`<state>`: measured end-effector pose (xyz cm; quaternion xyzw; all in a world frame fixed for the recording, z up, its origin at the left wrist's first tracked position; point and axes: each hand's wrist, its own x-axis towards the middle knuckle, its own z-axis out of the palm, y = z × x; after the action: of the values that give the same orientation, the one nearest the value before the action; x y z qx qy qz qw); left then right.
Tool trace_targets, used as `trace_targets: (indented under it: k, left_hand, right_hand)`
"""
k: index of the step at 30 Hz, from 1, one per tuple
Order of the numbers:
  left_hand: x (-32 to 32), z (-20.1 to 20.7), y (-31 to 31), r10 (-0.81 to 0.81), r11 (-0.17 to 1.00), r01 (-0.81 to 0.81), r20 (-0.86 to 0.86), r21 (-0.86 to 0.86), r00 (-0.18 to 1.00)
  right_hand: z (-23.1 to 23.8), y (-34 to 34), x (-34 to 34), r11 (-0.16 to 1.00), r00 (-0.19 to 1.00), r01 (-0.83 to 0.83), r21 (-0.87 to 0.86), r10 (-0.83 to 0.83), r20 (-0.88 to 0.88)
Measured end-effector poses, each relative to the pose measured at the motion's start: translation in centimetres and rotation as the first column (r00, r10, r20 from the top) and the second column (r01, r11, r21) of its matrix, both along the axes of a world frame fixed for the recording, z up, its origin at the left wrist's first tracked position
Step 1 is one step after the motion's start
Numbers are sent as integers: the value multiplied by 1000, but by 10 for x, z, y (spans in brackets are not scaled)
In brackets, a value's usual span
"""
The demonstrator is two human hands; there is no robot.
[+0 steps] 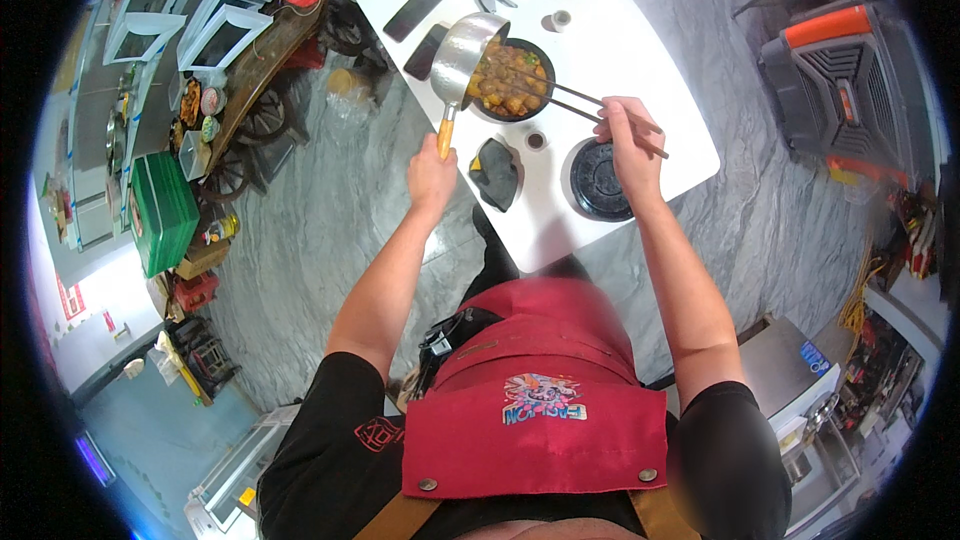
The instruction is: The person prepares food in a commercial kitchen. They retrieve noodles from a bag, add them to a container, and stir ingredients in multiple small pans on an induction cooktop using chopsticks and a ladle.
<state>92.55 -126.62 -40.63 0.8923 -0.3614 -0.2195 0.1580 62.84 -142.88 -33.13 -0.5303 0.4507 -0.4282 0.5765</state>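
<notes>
Saucepan (468, 55) tipped over the black bowl (512, 80) on the white bench (640, 60), its chunky brown food spilling in. Left hand (432, 178) clamps the wooden handle just below the bowl; right hand (628, 145) pinches chopsticks (590, 100) reaching into the food. Dark cloth (496, 173) and round burner (600, 180) sit nearer than the bowl.

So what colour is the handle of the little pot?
The pot handle is orange-yellow, held by the left hand; it shows best in the head view.
</notes>
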Motion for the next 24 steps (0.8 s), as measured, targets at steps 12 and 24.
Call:
trace_targets:
  k: [12,24]
  left_hand:
    - [-2,-4,4,-20,1000,21,41,-11,999]
    - [4,-9,0,-27,999,25,70,31,997]
  right_hand:
    - [11,6,4,994,996,66,-86,-71,-52]
    - [-7,18,22,998,992,-41,-48,35,-125]
